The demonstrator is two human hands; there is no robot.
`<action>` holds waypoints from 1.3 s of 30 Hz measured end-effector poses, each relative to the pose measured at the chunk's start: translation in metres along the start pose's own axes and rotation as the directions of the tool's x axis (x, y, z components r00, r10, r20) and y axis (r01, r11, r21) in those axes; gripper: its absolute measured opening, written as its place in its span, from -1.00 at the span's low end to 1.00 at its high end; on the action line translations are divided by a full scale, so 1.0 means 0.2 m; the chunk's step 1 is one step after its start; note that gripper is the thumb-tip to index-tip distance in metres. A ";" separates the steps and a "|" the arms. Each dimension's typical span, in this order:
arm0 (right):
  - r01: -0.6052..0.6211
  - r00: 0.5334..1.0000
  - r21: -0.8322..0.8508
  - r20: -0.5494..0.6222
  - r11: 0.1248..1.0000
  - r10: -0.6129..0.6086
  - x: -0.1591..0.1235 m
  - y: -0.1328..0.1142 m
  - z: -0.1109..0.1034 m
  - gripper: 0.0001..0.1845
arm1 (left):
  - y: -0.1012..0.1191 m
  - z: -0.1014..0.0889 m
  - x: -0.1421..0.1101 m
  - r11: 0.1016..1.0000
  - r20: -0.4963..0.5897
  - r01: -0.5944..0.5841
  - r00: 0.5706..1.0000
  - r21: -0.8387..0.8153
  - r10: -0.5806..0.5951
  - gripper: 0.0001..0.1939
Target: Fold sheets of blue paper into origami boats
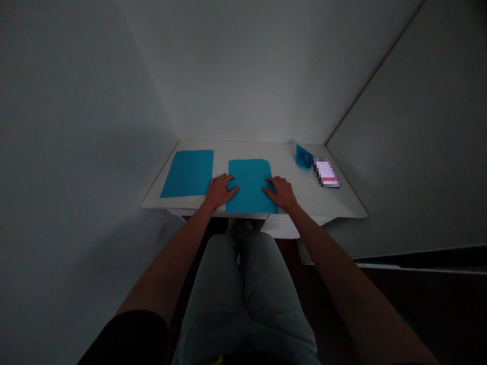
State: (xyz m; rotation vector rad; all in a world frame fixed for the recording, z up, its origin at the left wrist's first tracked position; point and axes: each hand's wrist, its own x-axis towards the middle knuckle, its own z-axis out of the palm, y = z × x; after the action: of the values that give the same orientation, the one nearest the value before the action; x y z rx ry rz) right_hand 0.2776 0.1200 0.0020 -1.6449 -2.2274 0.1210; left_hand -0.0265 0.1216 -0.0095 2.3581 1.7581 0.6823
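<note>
A blue sheet of paper [249,187] lies flat at the front of the white table, its near edge along the table's front edge. My left hand [219,189] rests at its left side, fingers apart, with the thumb and fingertips on the paper. On the opposite side my right hand [280,192] lies with spread fingers, its thumb and fingertips touching the sheet's right margin. Neither hand grips anything. Another blue sheet [189,174] lies flat to the left, close to my left hand. A folded blue paper piece [303,157] stands at the back right.
A phone [326,173] with a lit, blurred screen lies on the right of the white table [243,146]. Walls close in the table at the back, left and right. Below the front edge is a white drawer front [280,229], with my legs before it.
</note>
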 end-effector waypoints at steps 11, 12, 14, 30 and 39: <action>0.030 0.998 0.041 -0.063 0.999 -0.028 0.00 0.01 0.01 -0.56 | 0.02 -0.01 -0.01 0.997 -0.086 -0.059 0.995 -0.045 0.055 -0.66; 0.036 0.997 0.043 -0.066 0.998 -0.033 0.00 0.01 0.01 -0.58 | 0.02 -0.01 -0.01 0.997 -0.090 -0.068 0.994 -0.044 0.063 -0.70; 0.048 0.996 0.047 -0.074 0.998 -0.044 0.01 0.01 0.01 -0.64 | 0.02 -0.01 -0.01 0.995 -0.099 -0.085 0.992 -0.043 0.080 -0.76; 0.150 0.984 0.160 -0.122 0.976 -0.131 0.01 0.03 0.01 -0.79 | 0.03 -0.04 -0.03 0.989 -0.057 -0.139 0.989 -0.045 0.137 -0.80; 0.029 0.994 0.148 -0.112 0.989 -0.012 0.02 0.05 0.01 -0.61 | 0.03 -0.02 -0.03 0.989 -0.090 0.023 0.995 -0.147 -0.037 -0.61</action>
State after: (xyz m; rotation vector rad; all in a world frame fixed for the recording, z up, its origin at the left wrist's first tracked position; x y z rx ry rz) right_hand 0.2846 0.1266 -0.0016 -1.5115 -2.0983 0.1820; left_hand -0.0235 0.1142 -0.0060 2.2332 1.7119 0.8969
